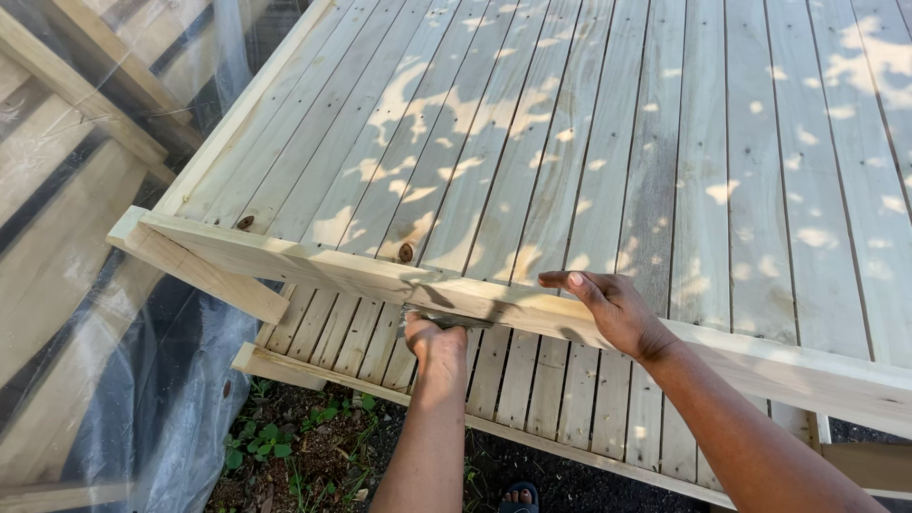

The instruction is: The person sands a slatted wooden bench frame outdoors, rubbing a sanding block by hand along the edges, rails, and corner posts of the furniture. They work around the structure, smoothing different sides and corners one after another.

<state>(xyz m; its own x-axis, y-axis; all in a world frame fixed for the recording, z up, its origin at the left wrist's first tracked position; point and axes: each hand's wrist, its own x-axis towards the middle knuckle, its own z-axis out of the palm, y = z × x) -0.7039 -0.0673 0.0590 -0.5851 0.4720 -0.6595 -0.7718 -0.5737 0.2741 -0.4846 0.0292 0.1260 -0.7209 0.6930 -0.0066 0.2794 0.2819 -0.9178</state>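
left hand (435, 344) curled round a small tool (446, 320) under the wooden rail (313, 263), right hand (608, 306) spread flat on the rail, slatted panel (608, 142) beneath, plastic sheet (104, 313) alongside

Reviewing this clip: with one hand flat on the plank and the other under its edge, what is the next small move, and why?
Probably a short stroke of the left hand along the plank edge. It grips a small dark tool against the underside of that edge, while the right hand lies flat on top, steadying it over the slatted panel. What the tool is cannot be told.
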